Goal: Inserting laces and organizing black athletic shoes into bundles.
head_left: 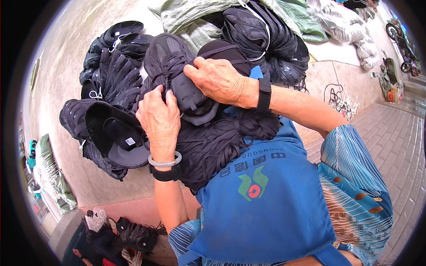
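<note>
A black sneaker (167,49) lies in front of me with its mesh toe pointing away and its padded tongue toward me. Dark laces cross its upper. My left hand (160,116) is closed at the left side of the lacing, with bent fingertips against the sneaker. From the right, my right hand (222,80) pinches at the eyelet edge beside the tongue; any lace end between its fingers is too small to make out. A thick bundle of black shoelaces (213,148) lies below the sneaker, on my blue apron (275,204).
Paired black sneakers (116,73) are heaped at the left, near an open black sneaker (116,133). More tied sneakers (253,33) lie by a pale woven sack (186,17). White and black cords (344,99) hang at the right. Another person's hand (131,256) shows at lower left.
</note>
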A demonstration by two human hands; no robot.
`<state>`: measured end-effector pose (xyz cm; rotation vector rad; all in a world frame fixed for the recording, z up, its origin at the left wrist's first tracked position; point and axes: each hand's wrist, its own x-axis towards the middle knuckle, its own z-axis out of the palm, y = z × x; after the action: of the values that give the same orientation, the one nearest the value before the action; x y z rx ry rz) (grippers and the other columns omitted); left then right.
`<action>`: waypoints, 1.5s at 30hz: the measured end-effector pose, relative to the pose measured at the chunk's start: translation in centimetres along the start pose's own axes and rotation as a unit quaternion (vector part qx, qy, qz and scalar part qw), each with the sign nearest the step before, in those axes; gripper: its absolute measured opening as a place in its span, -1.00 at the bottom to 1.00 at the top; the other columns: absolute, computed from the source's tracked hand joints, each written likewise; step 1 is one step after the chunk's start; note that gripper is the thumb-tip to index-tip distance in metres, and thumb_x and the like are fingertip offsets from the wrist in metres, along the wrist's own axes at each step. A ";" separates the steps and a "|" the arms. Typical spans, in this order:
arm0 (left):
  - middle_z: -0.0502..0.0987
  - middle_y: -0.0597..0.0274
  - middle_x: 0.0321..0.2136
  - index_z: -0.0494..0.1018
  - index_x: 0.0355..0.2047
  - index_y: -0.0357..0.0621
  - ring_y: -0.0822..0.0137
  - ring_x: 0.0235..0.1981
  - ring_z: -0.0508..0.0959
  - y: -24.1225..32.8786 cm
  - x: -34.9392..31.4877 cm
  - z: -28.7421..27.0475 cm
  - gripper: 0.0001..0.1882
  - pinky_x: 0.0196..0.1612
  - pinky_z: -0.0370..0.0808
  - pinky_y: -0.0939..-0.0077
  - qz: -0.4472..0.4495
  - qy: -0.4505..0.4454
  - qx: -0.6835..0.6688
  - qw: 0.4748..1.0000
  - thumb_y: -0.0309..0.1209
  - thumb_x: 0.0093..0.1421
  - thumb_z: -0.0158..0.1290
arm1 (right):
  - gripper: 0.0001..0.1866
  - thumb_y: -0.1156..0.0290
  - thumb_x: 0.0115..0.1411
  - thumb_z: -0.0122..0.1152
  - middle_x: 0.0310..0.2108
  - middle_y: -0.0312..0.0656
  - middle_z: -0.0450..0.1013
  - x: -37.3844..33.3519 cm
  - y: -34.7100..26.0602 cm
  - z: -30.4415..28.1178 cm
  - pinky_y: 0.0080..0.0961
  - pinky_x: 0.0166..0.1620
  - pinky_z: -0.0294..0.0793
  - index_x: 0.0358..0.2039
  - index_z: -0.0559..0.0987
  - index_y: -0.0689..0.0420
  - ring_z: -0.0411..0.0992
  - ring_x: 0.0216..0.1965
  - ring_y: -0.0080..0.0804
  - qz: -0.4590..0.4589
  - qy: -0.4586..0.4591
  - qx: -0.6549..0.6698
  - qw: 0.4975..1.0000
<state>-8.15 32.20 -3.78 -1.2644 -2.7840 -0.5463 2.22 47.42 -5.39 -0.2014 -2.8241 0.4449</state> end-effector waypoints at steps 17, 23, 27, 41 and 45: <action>0.51 -0.05 -0.27 0.42 -0.14 -0.26 -0.01 -0.23 0.48 -0.1 -0.5 0.0 -0.66 -0.15 0.36 0.16 0.042 0.040 -0.092 0.994 -0.33 0.11 0.04 | -0.83 0.48 0.10 0.16 -0.35 -0.06 0.25 0.2 -5.7 -4.6 -0.25 -0.34 0.42 -0.32 0.37 0.17 0.37 -0.33 -0.03 -0.068 -0.045 0.308 0.948; 0.52 0.02 -0.27 0.42 -0.18 -0.23 0.00 -0.23 0.48 -0.6 0.0 1.5 -0.72 -0.15 0.36 0.16 -0.008 0.012 -0.078 0.997 -0.40 0.09 0.04 | -0.83 0.40 0.13 0.13 -0.42 -0.07 0.36 2.1 -2.8 -0.6 -0.19 -0.39 0.46 -0.31 0.38 0.18 0.44 -0.41 0.01 -0.012 0.007 0.160 0.987; 0.52 0.01 -0.27 0.45 -0.18 -0.25 -0.02 -0.23 0.49 -1.0 0.3 1.8 -0.73 -0.14 0.39 0.17 -0.005 0.026 -0.101 0.995 -0.45 0.09 0.00 | -0.84 0.42 0.05 0.16 -0.46 -0.09 0.39 2.8 -2.9 1.1 -0.26 -0.43 0.46 -0.39 0.42 0.19 0.47 -0.45 -0.10 -0.017 0.005 0.053 0.998; 0.52 0.03 -0.42 0.43 -0.33 -0.26 0.00 -0.38 0.52 -0.5 -0.4 0.7 -0.85 -0.23 0.43 0.21 -0.042 0.066 -0.230 0.970 -0.44 0.12 0.05 | -0.86 0.42 -0.01 0.13 -0.52 -0.06 0.48 3.6 -4.3 0.8 -0.37 -0.44 0.49 -0.52 0.56 0.23 0.53 -0.43 -0.17 -0.035 0.008 -0.009 0.999; 0.48 0.22 -0.51 0.43 -0.38 -0.27 0.29 -0.51 0.50 -0.4 -1.4 -1.5 -0.78 -0.39 0.44 0.41 -0.101 0.043 -0.313 0.943 -0.32 0.22 0.04 | -0.87 0.46 0.02 0.09 -0.63 -0.08 0.43 1.7 -3.0 -1.7 -0.39 -0.45 0.47 -0.52 0.54 0.25 0.51 -0.47 -0.23 0.002 -0.046 0.105 0.993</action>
<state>-7.65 30.47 -2.71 -0.9718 -2.7697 -1.5529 0.84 45.36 -2.47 -0.1483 -2.8388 0.7654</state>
